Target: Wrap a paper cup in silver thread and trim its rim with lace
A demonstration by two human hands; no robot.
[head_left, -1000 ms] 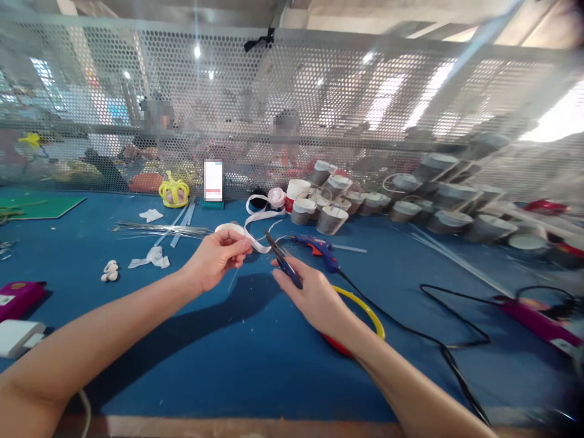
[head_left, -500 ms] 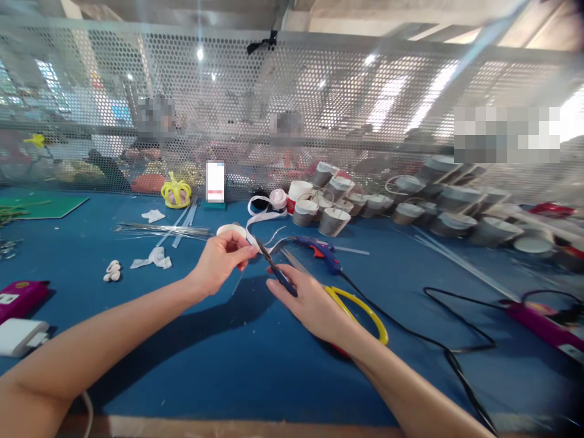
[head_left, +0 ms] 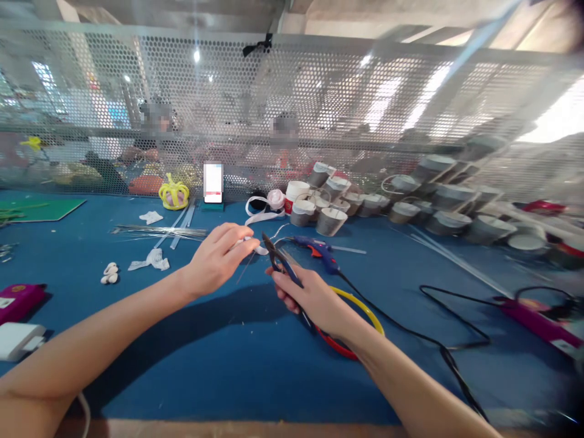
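My left hand [head_left: 223, 257] is closed, its thumb and fingers pinched together. A thin wire [head_left: 245, 269] slants down from under its fingertips; the pinch point itself is partly hidden. White ribbon [head_left: 261, 250] shows just beside those fingertips and loops back across the table. In my right hand [head_left: 306, 293] is a pair of pliers [head_left: 275, 252] with dark blue handles. Their jaws point up and left, close to my left fingertips but apart from them. Right of the pliers lies a blue glue gun [head_left: 322, 248].
Grey buckets [head_left: 331, 221] crowd the back right. A phone [head_left: 213, 182] stands near the mesh screen [head_left: 246, 91], beside a yellow woven ornament [head_left: 174, 193]. Bare wires [head_left: 159, 231] lie at left. A black cord [head_left: 392, 319] and yellow-and-red ring [head_left: 365, 307] are near my right arm.
My right hand has turned, and the pliers' handles now show more fully and spread wider. The left hand has rolled over, its back more toward me, hiding the white roll.
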